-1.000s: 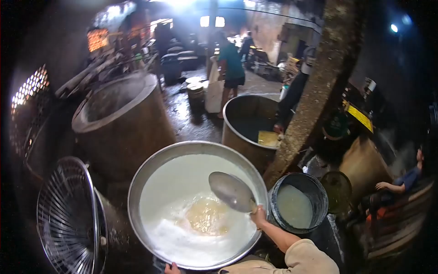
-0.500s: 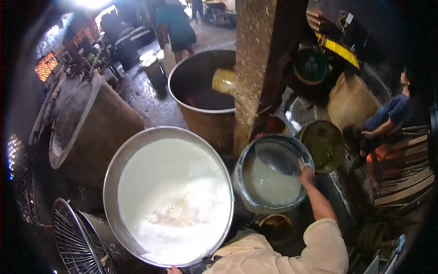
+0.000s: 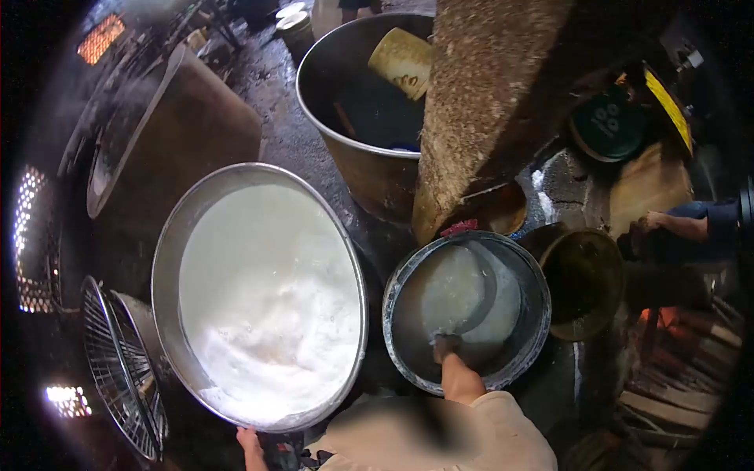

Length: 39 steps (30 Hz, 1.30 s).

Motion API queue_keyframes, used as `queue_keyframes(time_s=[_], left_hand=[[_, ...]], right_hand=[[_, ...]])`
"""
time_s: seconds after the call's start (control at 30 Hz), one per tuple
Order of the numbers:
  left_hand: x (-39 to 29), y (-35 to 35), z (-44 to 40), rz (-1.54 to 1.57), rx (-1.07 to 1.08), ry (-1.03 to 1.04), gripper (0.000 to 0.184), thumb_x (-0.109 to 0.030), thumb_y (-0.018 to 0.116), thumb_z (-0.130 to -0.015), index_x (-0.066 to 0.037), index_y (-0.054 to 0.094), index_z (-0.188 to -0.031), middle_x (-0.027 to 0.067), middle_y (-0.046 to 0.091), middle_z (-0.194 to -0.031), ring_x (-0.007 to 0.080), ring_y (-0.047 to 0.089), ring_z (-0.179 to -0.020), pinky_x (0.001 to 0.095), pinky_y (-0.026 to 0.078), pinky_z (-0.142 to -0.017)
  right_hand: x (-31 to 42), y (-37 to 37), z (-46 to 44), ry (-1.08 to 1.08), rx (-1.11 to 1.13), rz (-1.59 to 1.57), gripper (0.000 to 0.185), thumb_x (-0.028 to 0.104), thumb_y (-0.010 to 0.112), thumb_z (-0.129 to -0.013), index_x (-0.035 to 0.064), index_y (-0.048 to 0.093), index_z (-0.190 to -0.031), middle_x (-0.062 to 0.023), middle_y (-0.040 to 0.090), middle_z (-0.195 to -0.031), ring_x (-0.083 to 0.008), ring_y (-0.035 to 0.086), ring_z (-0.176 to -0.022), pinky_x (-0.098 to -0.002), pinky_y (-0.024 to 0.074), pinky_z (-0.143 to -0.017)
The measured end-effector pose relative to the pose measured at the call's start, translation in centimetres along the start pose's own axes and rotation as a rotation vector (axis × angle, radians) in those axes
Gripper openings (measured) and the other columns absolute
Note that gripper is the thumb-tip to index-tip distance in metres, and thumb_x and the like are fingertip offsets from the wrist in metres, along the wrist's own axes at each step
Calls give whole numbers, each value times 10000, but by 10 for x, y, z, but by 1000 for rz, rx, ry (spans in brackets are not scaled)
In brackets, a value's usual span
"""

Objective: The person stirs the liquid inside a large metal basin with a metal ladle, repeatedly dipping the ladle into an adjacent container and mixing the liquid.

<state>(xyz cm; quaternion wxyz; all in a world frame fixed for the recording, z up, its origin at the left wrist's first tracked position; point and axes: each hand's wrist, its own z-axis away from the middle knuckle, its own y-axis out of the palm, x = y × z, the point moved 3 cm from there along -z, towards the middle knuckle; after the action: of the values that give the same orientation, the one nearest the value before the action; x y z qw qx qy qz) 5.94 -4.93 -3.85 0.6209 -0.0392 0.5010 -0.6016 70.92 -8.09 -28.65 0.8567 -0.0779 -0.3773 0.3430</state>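
Observation:
My right hand (image 3: 446,350) is closed round the handle of a large metal ladle (image 3: 463,290), whose bowl is down inside a dark bucket (image 3: 390,330) of cloudy, pale liquid. To the left stands a wide metal vat (image 3: 166,275) holding white, foamy liquid (image 3: 267,267). At the vat's bottom edge is my left hand (image 3: 248,436), by the rim; its fingers are too small and partly hidden to make out a grip.
A rough pillar (image 3: 487,102) rises behind the bucket, beside a large drum (image 3: 357,169) with a yellowish container (image 3: 402,63) inside. A wire basket (image 3: 118,369) stands left. At right are a brown barrel (image 3: 585,275), a co-worker's arm (image 3: 679,226) and firewood (image 3: 671,408).
The ladle has moved right, from over the white liquid in the vat into the dark bucket, with my right hand still on it. The view has tilted down.

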Motion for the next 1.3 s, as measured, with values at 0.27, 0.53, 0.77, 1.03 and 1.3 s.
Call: queue_keyframes(time_s=[0.27,0.53,0.77,1.03,1.3], left_hand=[[-9,2,15,-46,-52,53,415,43,503,-854,-1,461,-1265,98,589,-1103,198,561,-917,325,457,-792],[-20,6,31,-90,-62,120,473,52,515,-867,29,407,-1327,60,589,-952,124,523,-800,257,440,-721],[9,2,14,98,-74,105,588,38,588,-818,7,386,-1370,-2,557,-854,104,482,-705,247,425,-635],[45,3,-20,190,133,169,707,131,574,-796,21,264,-1422,58,580,-1047,117,549,-840,209,455,-683],[4,0,19,420,122,161,551,57,597,-825,18,407,-1340,-17,523,-729,58,442,-621,216,354,-533]], right_hand=[[-59,-4,-62,349,698,121,131,225,519,-858,118,560,-794,-37,527,-648,-179,501,-527,-341,408,-476],[9,-69,-30,363,743,26,115,99,575,-763,119,508,-672,-28,466,-547,-164,482,-449,-324,410,-412],[123,-163,54,86,617,282,100,3,589,-742,36,502,-703,-53,480,-565,-160,495,-440,-296,418,-401],[190,-219,117,97,560,537,102,2,635,-767,-8,545,-815,-74,564,-660,-159,535,-510,-313,433,-430],[220,-142,254,104,669,635,84,-12,620,-798,9,539,-807,-65,529,-619,-154,503,-483,-310,425,-417]])
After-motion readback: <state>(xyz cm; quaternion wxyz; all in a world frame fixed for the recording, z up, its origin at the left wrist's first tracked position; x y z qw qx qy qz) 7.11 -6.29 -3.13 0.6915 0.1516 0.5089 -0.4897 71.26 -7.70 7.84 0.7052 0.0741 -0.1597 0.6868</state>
